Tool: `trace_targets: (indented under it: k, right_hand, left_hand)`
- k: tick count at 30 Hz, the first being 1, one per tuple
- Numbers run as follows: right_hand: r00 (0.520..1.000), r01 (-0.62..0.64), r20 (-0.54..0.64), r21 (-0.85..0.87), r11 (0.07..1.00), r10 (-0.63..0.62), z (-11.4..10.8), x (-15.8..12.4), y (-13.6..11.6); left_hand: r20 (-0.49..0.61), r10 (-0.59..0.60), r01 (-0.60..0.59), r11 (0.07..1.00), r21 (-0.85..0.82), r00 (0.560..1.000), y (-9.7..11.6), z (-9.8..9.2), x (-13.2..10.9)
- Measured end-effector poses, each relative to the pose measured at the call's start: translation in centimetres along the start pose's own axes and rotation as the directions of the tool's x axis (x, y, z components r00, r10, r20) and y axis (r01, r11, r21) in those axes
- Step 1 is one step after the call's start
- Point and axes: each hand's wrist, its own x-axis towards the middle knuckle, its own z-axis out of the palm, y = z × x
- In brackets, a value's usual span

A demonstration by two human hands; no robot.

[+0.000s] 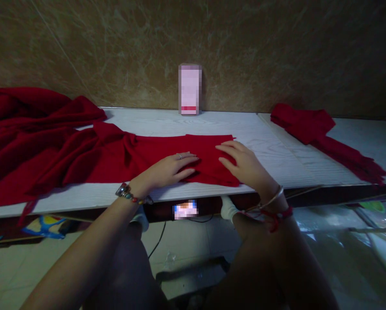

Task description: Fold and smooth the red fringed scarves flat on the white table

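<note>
A long piece of red cloth (160, 148) lies along the white wood-grain bench (141, 118). Its right end is spread flat, while the left part is bunched in folds. My left hand (172, 169) rests on the flat part with its fingers stretched to the right. Near the cloth's right edge, my right hand (240, 163) lies palm down with its fingers spread and pointing left. Both hands touch the fabric from above and neither grips it.
Another crumpled red cloth (322, 133) lies at the bench's right end. A blurred-out phone-shaped object (189, 88) leans upright against the brown marbled wall (131, 51). More red fabric (47, 105) is heaped at the back left. Below the bench, a black cable (157, 241) hangs.
</note>
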Motion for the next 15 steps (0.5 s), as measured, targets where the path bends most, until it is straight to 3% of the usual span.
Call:
trace_targets:
  k: [3, 9, 11, 15]
  right_hand:
    - [0.983, 0.085, 0.165, 0.006, 0.996, -0.085, -0.2, -1.3, -0.1]
    - [0.957, 0.123, 0.259, 0.064, 0.990, -0.135, -0.7, -3.7, 0.9]
    - [0.958, 0.132, 0.249, 0.063, 0.989, -0.144, -0.7, -4.2, 1.0]
    - [0.994, 0.042, 0.106, -0.042, 0.998, -0.038, -0.2, -4.3, 0.9]
  left_hand:
    - [0.056, 0.011, -0.014, 0.998, 0.059, 0.998, 0.1, -0.1, -0.2]
    - [0.077, 0.043, -0.051, 0.992, 0.113, 0.996, 0.5, -0.4, -0.1]
    - [0.074, 0.052, -0.060, 0.992, 0.110, 0.996, 0.6, -0.4, 0.1]
    - [0.078, 0.052, -0.060, 0.992, 0.112, 0.996, 0.6, -0.5, 0.3]
